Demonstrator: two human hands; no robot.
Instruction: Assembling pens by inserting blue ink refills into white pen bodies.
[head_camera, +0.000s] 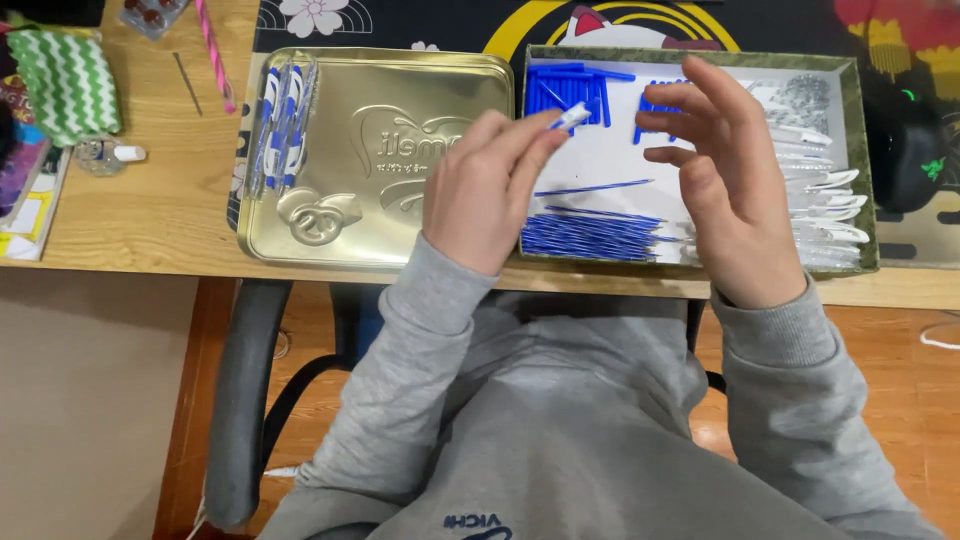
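Landmark: shallow green-rimmed tray (850, 150) on the wooden bench (150, 210).

- Left hand (490, 190): over the tray's left edge, fingers (535, 135) pinched on a small white-and-blue pen part (570, 117), held above the tray's upper-left area.
- Right hand (735, 190): above the tray's middle, fingers (680, 125) spread and loosely curled, grasping nothing, just right of the pen part and not touching it.
- Blue caps (565, 92): heaped in the tray's upper left.
- Blue refills (585, 238): bundled along the tray's near edge; one single refill (595, 187) lies loose just above them.
- White clips (830, 205): stacked down the tray's right side.
- Small springs (800, 95): piled in the tray's upper-right corner.
- Gold tin lid (375, 160): directly left of the tray, touching it.
- Assembled blue-and-white pens (280, 125): lined up at the lid's far-left end, well apart from the tray.
- Green-and-white zigzag pouch (65, 85): far left of the tray, beyond the lid.
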